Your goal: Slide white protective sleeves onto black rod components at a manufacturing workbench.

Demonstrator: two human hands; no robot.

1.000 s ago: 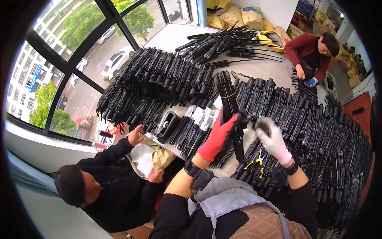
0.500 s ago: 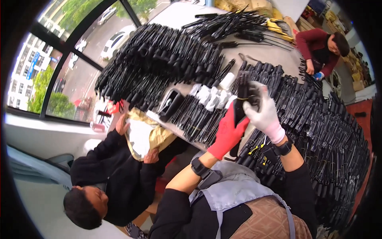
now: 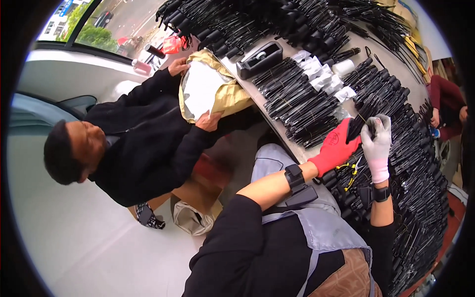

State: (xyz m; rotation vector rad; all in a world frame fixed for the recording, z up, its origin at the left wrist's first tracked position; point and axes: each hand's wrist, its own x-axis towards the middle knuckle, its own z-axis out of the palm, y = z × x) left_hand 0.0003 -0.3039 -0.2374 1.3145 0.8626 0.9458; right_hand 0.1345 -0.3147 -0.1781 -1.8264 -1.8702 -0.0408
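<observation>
Head view: our left hand, red-gloved, and right hand, white-gloved, both close on a black rod bundle just above the desk, keeping it aligned among the stacked black rods.

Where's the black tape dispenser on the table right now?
In the head view the black tape dispenser sits near the table's left edge, just right of the co-worker's tan bag, between the black bundles and the far pile.

Bright daylight from the window, soft shadows, strong fisheye bending, dark rim, slight motion blur
</observation>
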